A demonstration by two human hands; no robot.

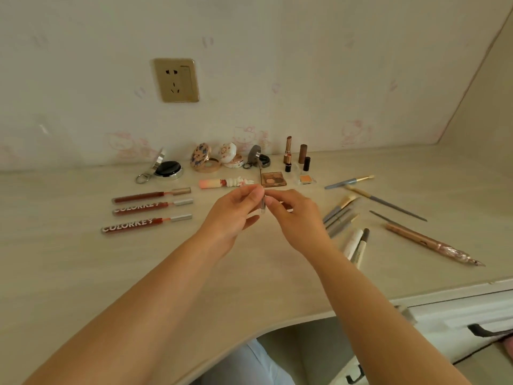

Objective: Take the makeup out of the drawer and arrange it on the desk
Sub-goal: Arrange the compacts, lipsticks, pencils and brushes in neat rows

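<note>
Both of my bare hands meet above the middle of the desk (83, 273). My left hand (233, 215) and right hand (294, 218) pinch a small, slim, clear tube (263, 204) between their fingertips, holding it upright just above the surface; I cannot tell what it is.

Along the desk's back edge, against the wall, stands a row of open compacts (205, 162), and to their right a few upright lipsticks (288, 154). Just in front of these lie a pink tube (222, 182) on its side, a small brown eyeshadow palette (273, 179) and a smaller orange one (306, 179).

Toward the desk's left side, three red lip gloss tubes (147, 209) lie parallel, one in front of the other, caps pointing right. Toward the right side, brushes and pencils (344, 215) lie scattered at angles, with a long rose-coloured brush (433, 244) nearest the right edge.

Below the front right corner a white drawer front (449, 320) with a dark handle is visible.
</note>
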